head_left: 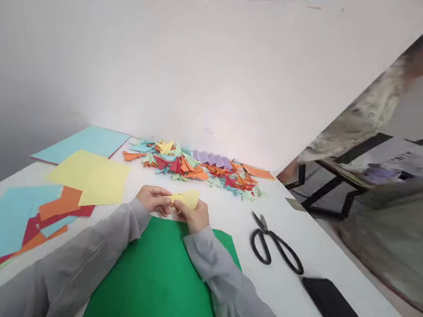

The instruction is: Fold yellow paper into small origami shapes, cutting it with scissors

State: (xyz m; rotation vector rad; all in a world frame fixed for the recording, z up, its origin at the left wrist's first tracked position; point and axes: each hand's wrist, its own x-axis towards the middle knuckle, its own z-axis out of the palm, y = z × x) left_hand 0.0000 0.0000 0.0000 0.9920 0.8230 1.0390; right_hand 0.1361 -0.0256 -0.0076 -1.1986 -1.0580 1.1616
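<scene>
A small piece of folded yellow paper (191, 198) is pinched between both hands over the white table, just past the far edge of a green sheet (157, 274). My left hand (153, 199) grips its left end with the fingertips. On the other side, my right hand (195, 214) holds the paper with the thumb laid along it. Part of the folds is hidden behind the fingers. Beyond the hands lies a heap of small folded paper pieces (176, 165) in red, orange, green, blue and yellow.
Left on the table are a yellow sheet (96, 176), loose coloured papers (12, 213) and a blue sheet stack (84, 145). Scissors (264, 229) and a black strip-shaped object (342, 313) lie right. A wall stands behind; a blurred person (390, 212) is at far right.
</scene>
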